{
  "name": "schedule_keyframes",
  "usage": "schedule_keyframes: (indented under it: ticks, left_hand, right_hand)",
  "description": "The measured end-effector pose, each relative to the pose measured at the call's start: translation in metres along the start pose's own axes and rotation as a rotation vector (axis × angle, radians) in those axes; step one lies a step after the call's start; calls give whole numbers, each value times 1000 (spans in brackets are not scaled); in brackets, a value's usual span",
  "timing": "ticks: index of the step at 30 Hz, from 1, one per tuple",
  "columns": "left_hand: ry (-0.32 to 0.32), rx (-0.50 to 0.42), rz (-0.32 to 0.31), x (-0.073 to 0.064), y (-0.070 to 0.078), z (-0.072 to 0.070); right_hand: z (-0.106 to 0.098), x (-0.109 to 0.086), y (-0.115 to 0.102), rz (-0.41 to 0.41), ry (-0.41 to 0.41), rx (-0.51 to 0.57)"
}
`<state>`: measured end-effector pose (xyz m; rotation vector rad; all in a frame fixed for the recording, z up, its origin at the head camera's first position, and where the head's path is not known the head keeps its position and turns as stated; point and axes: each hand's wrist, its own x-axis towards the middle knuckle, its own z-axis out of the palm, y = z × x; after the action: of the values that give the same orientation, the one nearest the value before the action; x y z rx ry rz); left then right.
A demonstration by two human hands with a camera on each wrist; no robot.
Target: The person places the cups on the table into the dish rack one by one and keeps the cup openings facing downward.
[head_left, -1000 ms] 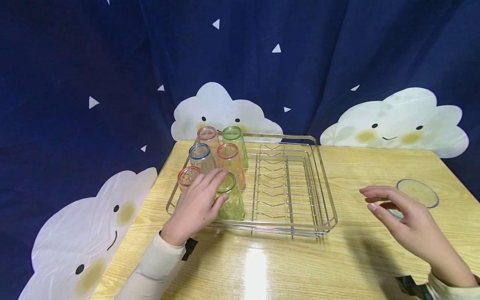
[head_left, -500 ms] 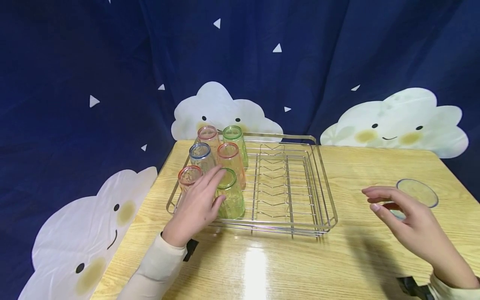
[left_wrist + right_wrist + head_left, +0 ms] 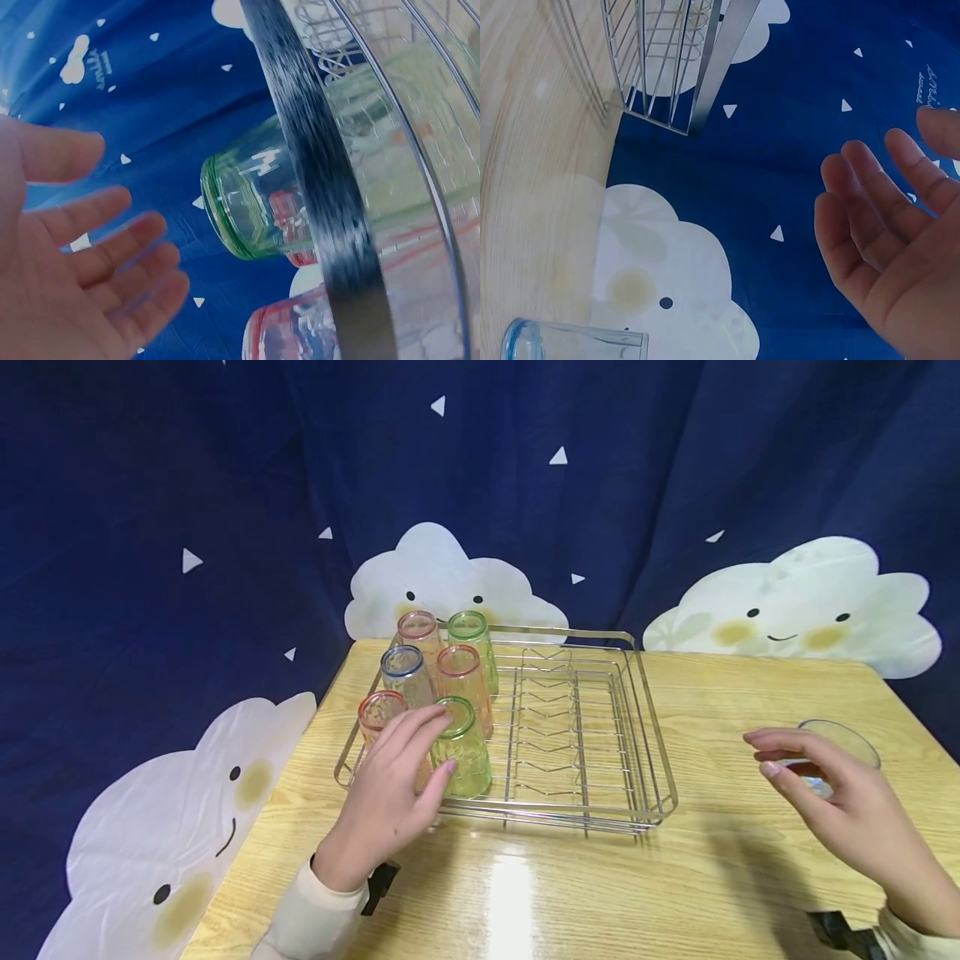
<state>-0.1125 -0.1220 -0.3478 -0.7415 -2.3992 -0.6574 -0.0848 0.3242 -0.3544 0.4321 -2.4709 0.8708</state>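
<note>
Beside the front green glass [image 3: 467, 764], my left hand [image 3: 393, 802] hovers with relaxed fingers and holds nothing. The left wrist view shows a gap between that hand [image 3: 97, 262] and the green glass base [image 3: 232, 202]. This glass stands upside down in a wire rack [image 3: 657, 735], along with a red one [image 3: 381, 708], a blue one [image 3: 408, 681], an orange-red one [image 3: 461, 685], a pink one [image 3: 420, 643] and another green one [image 3: 483, 652]. On the right, my right hand [image 3: 847, 810] is loosely curved and empty, partly hiding an upright clear glass with a blue rim [image 3: 847, 739].
The rack's right part has bent wire dividers [image 3: 547, 731]. It stands on a light wooden table [image 3: 600, 893]. A dark blue curtain [image 3: 510, 468] with white clouds hangs behind and to the left.
My left hand has drawn back slightly toward me from the front green glass, its thumb spreading. My right hand has shifted a little to the right, covering more of the clear glass.
</note>
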Motion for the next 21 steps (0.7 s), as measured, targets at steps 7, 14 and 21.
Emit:
schedule_keyframes:
  ticks: [7,14,21]
  left_hand:
    - [-21,-87,76,-1,5,3]
    - [-38,-98,81,-4,7,5]
    - [-63,-86,75,-6,7,9]
  right_hand:
    - [-7,-2,7,51,-3,4]
    - [-12,-5,19,75,42,-63]
    - [-14,-7,41,77,83,-202]
